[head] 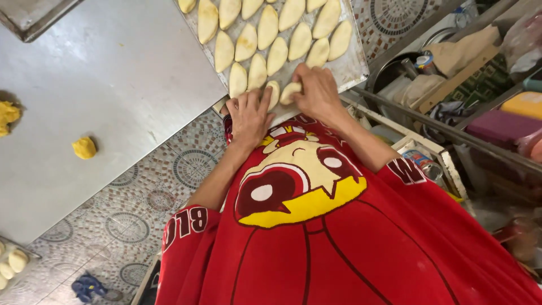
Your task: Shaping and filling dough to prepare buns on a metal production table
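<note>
A metal baking tray (354, 66) lies at the near edge of a steel table (113, 73), filled with several pale, folded half-moon dough pieces (267, 26) in rows. My right hand (317, 90) pinches one dough piece (289, 92) at the tray's near edge. My left hand (248, 114) rests flat beside it, fingers touching the neighbouring dough piece (273, 94). A red printed shirt fills the lower part of the view.
A yellow dough lump (84, 147) and a larger yellow mass (7, 117) sit on the table's left. Another tray corner (31, 22) shows top left. Shelves with pots, cans and cloths (451, 68) stand right. Patterned tile floor (141, 203) lies below, with blue sandals (87, 287).
</note>
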